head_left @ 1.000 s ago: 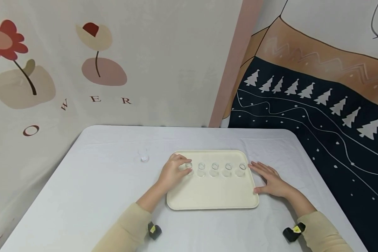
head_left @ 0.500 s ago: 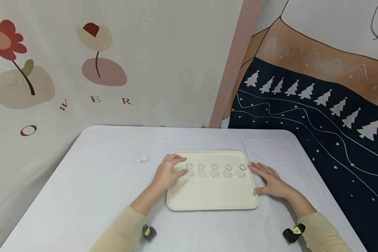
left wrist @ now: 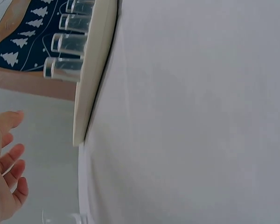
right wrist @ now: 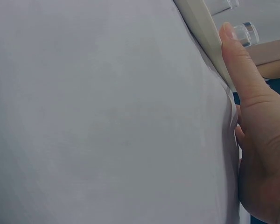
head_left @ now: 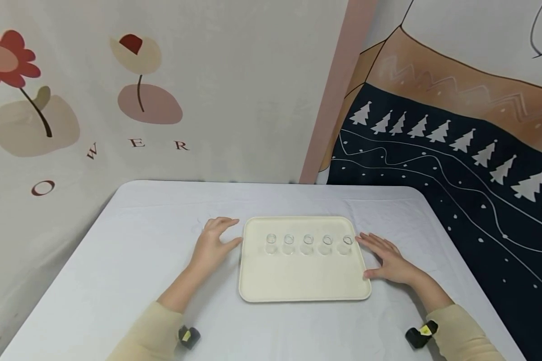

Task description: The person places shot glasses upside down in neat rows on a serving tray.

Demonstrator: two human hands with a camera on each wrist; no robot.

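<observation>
Several small clear glass cups stand upright in a row on a cream tray. My left hand is just left of the tray, thumb and fingers spread apart with nothing between them. Low in the left wrist view, another clear cup shows partly; in the head view the left hand hides most of it. My right hand rests at the tray's right edge, fingers extended. Its thumb lies against the rim in the right wrist view, close to the rightmost cup.
A white cloth covers the table. Behind the table hangs a pale curtain with flowers and letters, and at the right a dark printed one with trees. Both wrists carry small black devices.
My left hand has let go of the leftmost cup on the tray and moved left, off the tray, now covering most of the separate cup. The right hand has stayed in place.
</observation>
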